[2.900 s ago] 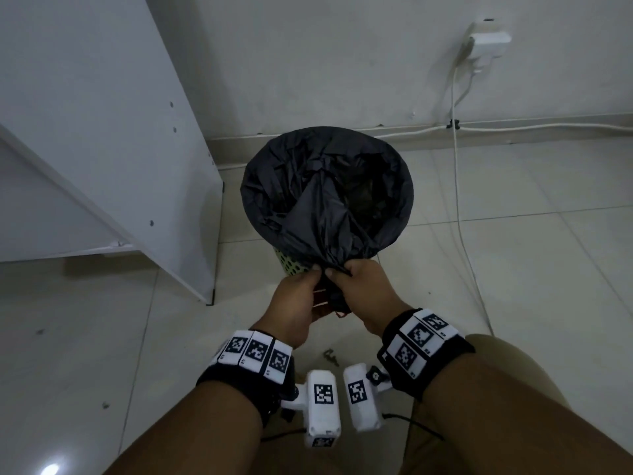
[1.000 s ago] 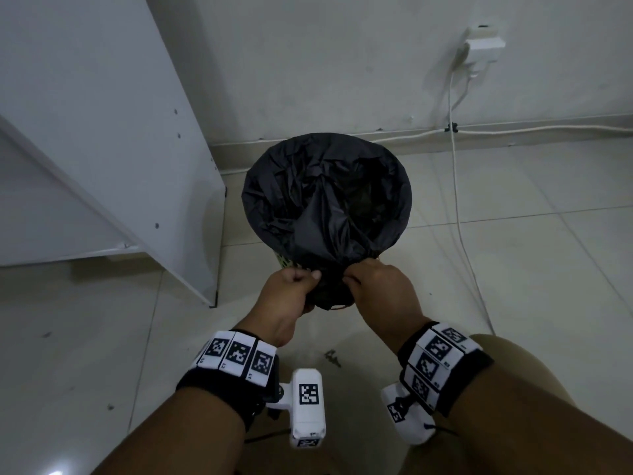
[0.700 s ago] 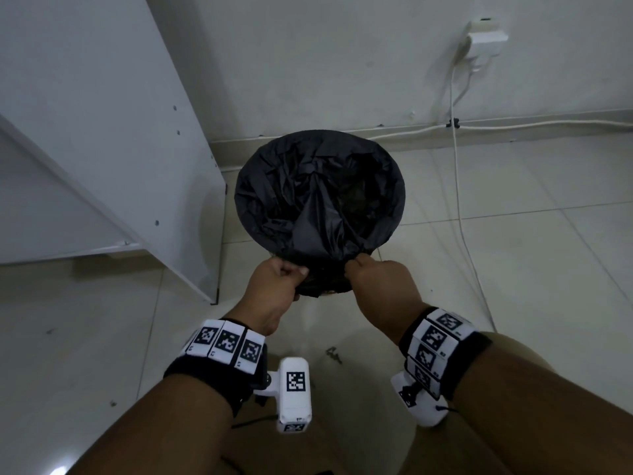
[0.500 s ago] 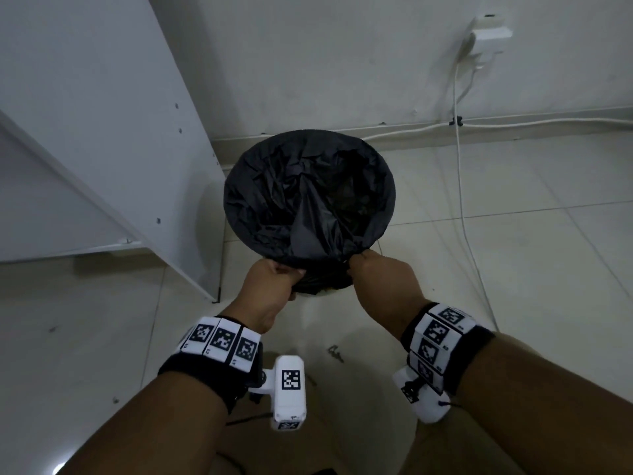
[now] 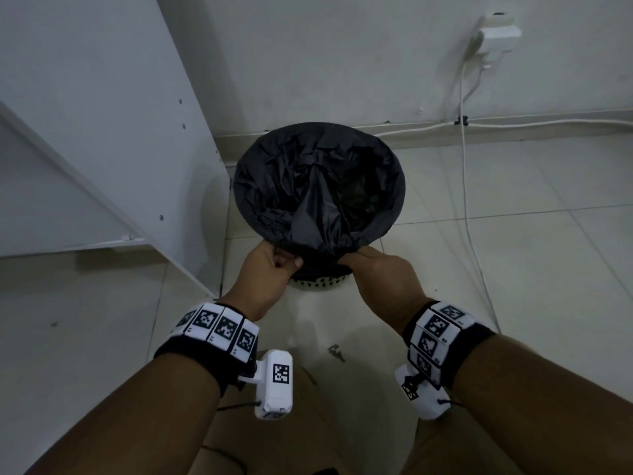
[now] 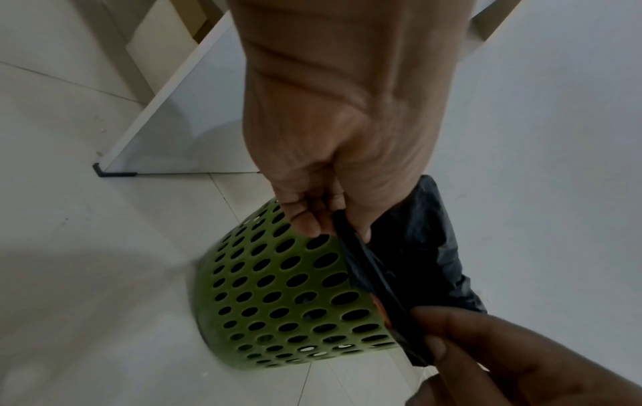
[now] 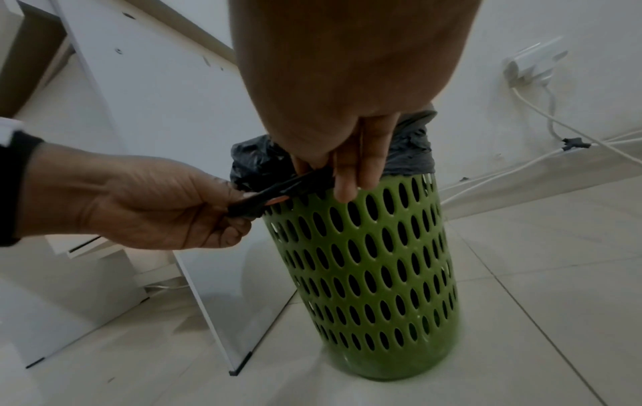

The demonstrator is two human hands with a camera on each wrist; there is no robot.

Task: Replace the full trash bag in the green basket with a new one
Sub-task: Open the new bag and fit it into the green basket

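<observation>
trash bag (image 5: 318, 186), both hands pinching rim

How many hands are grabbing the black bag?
2. The left hand pinches the black bag's near edge on the left side; the right hand pinches the same edge on the right, just above the green basket.

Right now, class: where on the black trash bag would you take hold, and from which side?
Take the black trash bag by its folded-over hem on the near rim of the green basket, coming from the front. The left hand and right hand already pinch that loose edge; elsewhere the bag lies taut over the rim.
</observation>
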